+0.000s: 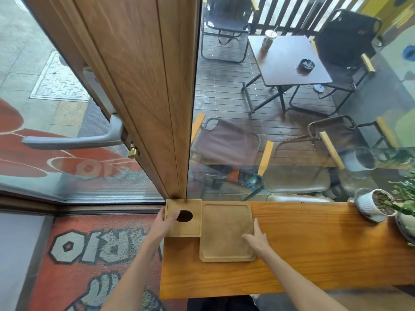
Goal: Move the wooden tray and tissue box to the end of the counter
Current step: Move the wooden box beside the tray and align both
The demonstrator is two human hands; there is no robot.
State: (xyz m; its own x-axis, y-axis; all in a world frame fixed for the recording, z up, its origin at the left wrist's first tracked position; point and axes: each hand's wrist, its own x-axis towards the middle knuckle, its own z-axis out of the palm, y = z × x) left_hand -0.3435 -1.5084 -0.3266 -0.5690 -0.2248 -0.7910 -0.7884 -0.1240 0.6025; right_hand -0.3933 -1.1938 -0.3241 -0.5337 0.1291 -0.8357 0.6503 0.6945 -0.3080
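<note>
An orange wooden desk [314,250] runs from the picture's centre toward 3 o'clock, set against a large window [280,108]. At 12 o'clock a wooden door frame [143,81] stands upright, with a grey lever handle [74,138] at 9 o'clock. Through the glass at 1 o'clock, a dark square table [289,59] sits on a plank deck [224,86] among folding chairs [222,144]. A white potted plant [377,205] rests at 3 o'clock. Red painted floor [74,254] shows at 7 o'clock.

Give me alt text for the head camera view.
At a counter's left end, the left hand holds a tissue box and the right hand rests on a tray beside it. A potted plant stands far right.
</note>
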